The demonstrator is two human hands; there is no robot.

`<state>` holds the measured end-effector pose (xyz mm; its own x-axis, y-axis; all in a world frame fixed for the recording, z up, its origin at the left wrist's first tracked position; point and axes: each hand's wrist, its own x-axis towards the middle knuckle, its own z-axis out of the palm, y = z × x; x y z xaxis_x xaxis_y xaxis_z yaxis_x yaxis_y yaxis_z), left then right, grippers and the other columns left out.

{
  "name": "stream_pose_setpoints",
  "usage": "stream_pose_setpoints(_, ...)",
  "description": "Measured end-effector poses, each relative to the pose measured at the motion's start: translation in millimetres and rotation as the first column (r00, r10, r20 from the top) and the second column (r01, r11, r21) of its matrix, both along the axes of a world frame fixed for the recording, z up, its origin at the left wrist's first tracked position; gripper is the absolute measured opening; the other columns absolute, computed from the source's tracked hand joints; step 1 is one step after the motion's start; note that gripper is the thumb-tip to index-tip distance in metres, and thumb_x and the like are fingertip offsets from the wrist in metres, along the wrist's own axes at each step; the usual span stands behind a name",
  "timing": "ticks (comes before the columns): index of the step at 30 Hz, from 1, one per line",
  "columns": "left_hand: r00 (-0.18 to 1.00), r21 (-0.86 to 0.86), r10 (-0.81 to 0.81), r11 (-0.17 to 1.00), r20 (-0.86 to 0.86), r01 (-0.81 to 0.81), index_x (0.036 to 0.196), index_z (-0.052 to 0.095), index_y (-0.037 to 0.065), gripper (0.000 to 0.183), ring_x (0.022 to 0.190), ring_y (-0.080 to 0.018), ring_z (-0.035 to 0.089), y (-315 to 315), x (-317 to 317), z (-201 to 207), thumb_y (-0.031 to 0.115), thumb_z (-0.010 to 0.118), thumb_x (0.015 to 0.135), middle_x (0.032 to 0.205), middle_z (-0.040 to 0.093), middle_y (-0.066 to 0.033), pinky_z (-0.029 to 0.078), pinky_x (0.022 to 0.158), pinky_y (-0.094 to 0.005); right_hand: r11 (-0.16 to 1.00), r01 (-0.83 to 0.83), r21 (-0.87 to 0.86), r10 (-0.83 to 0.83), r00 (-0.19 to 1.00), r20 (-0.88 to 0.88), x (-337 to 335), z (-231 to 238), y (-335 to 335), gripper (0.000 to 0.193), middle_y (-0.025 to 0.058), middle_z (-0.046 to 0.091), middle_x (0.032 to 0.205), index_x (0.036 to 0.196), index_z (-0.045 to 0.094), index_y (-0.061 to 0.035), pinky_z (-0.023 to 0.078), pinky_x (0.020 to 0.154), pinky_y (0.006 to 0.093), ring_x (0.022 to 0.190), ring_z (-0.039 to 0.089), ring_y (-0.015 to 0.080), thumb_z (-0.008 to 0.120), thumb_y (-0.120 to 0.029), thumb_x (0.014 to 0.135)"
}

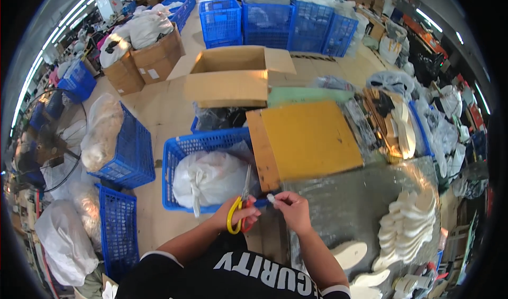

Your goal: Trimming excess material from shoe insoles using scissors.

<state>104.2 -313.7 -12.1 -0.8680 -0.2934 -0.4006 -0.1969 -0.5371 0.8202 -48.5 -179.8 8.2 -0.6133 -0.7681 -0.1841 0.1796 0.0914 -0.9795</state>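
My left hand point(227, 218) is closed around scissors point(247, 182) with one yellow and one red handle, their blades pointing up and away from me. My right hand point(294, 212) pinches a small whitish piece point(271, 198) between thumb and fingers, a little to the right of the scissors. Just beyond my left hand, a tied white plastic bag point(211, 177) fills a blue crate point(168, 167). To the right, a yellow board point(312, 140) lies over brown cardboard at the far end of a grey worktable point(333, 206).
Cream shoe-sole shapes point(407, 230) are stacked on the table's right side, with a loose one point(349, 254) nearer me. Beyond the crate stands an open cardboard box point(227, 87). More blue crates point(136, 151) stand at left; several line the back point(267, 24).
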Motion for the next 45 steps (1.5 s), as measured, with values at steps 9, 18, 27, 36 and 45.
stream_pose_setpoints(9, 0.931, -0.154, 0.297, 0.951, 0.212, -0.268, 0.106, 0.044, -0.002, 0.036, 0.054, -0.0147, 0.057, -117, 42, -36, 0.006, 0.064, 0.077, 0.067, 0.055, -0.0087, 0.044, 0.044, -0.0248, 0.975, 0.212, 0.065, -0.163, 0.884, -0.439, -157, -12, -319, 0.015, 0.0045, 0.063, 0.072, 0.087, 0.064, 0.0020, 0.046, 0.059, 0.0241, 0.064, 0.058, 0.0102, 0.063, -0.006, 0.075)
stream_pose_setpoints(18, 0.793, -0.166, 0.504, 0.863, 0.342, -0.477, 0.107, 0.040, -0.005, 0.035, 0.064, -0.0219, 0.062, -140, 106, -90, 0.001, 0.058, 0.077, 0.074, 0.058, -0.0143, 0.051, 0.056, -0.0284, 0.968, 0.250, 0.027, -0.233, 0.931, -0.280, -255, -65, -482, 0.047, 0.0169, 0.053, 0.116, 0.121, 0.046, 0.0030, 0.042, 0.088, 0.0282, 0.109, 0.050, 0.0208, 0.054, 0.005, 0.074)
stream_pose_setpoints(27, 0.761, -0.128, 0.546, 0.833, 0.351, -0.539, 0.109, 0.040, -0.004, 0.034, 0.057, -0.0191, 0.057, -167, 83, -84, 0.008, 0.052, 0.080, 0.073, 0.057, -0.0154, 0.048, 0.052, -0.0253, 0.973, 0.230, 0.023, -0.222, 0.957, -0.186, -133, -108, -419, 0.045, 0.0101, 0.058, 0.060, 0.058, 0.054, -0.0037, 0.046, 0.055, 0.0327, 0.058, 0.056, 0.0185, 0.036, -0.028, 0.091)
stream_pose_setpoints(36, 0.937, -0.252, 0.236, 0.952, 0.257, -0.171, 0.105, 0.047, -0.001, 0.029, 0.046, -0.0098, 0.046, -155, -2, -37, 0.017, 0.052, 0.083, 0.066, 0.055, -0.0080, 0.036, 0.041, -0.0215, 0.935, -0.312, 0.171, 0.345, 0.912, -0.222, -9, -69, -136, 0.010, 0.0098, 0.060, 0.076, 0.085, 0.058, -0.0018, 0.046, 0.066, 0.0310, 0.072, 0.059, 0.0210, 0.052, -0.009, 0.083)
stream_pose_setpoints(45, 0.998, -0.419, -0.059, 0.906, 0.005, 0.055, 0.110, 0.047, -0.001, 0.031, 0.052, -0.0076, 0.045, -69, -86, -22, 0.010, 0.053, 0.082, 0.071, 0.051, -0.0049, 0.037, 0.045, -0.0197, 0.291, 0.947, 0.135, -0.841, 0.321, -0.435, 12, -37, 168, 0.012, 0.0139, 0.062, 0.077, 0.087, 0.062, -0.0018, 0.048, 0.062, 0.0313, 0.070, 0.062, 0.0224, 0.059, -0.012, 0.080)
